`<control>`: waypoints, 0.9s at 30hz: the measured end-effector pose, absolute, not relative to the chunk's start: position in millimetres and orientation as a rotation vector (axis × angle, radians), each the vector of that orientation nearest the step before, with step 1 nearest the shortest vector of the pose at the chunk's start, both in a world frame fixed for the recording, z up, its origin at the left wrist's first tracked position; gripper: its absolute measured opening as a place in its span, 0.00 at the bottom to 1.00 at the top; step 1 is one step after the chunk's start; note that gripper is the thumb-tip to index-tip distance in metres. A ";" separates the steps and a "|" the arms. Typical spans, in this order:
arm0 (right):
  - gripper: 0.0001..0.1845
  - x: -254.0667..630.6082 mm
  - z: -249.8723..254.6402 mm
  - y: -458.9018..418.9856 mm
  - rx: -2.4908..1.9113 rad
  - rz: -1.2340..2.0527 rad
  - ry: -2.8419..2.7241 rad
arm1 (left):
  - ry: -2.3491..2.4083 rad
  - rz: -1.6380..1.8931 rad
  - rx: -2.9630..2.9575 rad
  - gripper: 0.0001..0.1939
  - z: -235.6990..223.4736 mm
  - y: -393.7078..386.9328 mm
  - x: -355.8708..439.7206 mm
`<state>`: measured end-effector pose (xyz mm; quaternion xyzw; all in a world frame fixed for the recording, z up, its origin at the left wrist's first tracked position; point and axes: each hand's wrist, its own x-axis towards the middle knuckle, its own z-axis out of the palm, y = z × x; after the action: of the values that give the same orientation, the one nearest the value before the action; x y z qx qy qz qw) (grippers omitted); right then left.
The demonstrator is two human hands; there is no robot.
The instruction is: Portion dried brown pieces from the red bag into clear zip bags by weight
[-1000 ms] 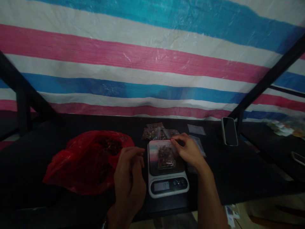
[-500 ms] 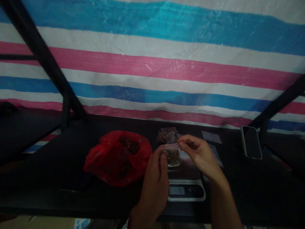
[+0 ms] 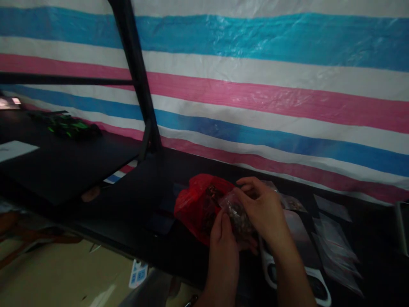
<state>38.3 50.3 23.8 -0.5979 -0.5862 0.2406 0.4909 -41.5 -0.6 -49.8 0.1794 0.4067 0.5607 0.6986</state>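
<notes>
A small clear zip bag [image 3: 239, 218] filled with brownish dried bits is pinched between both hands. My left hand [image 3: 225, 238] grips its lower left side, thumb on the front. My right hand [image 3: 260, 207] holds its upper right edge with thumb and fingers. The zip bag is tilted, in front of the right side of an open red plastic bag [image 3: 188, 204], where more dark dried pieces [image 3: 212, 194] show. Under and beside my right forearm lies a white kitchen scale [image 3: 300, 234], partly covered by the arm.
Filled zip bags [image 3: 293, 203] lie behind the scale. Several flat clear zip bags [image 3: 338, 247] are spread to its right. A phone [image 3: 404, 226] shows at the right edge. A black metal post [image 3: 136, 76] rises at left, and striped sheeting [image 3: 255, 94] hangs behind the table.
My view has swung left. Both hands have carried the filled zip bag from above the scale to the red bag's right side, tilting it on the way.
</notes>
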 end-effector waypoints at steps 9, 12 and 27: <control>0.11 24.1 19.0 68.5 -1.692 0.471 -1.425 | 0.857 1.086 0.325 0.25 -25.4 14.5 -64.1; 0.11 18.9 17.7 68.9 -1.719 0.441 -1.441 | 0.875 1.074 0.351 0.21 -20.6 14.5 -68.8; 0.10 12.2 9.1 68.2 -1.636 0.413 -1.467 | 0.920 1.076 0.210 0.26 -31.1 16.2 -67.3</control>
<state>12.2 68.2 9.1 -0.6579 -0.5901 0.1663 0.4374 -67.3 16.2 -31.1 0.0960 0.4219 0.4934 0.7546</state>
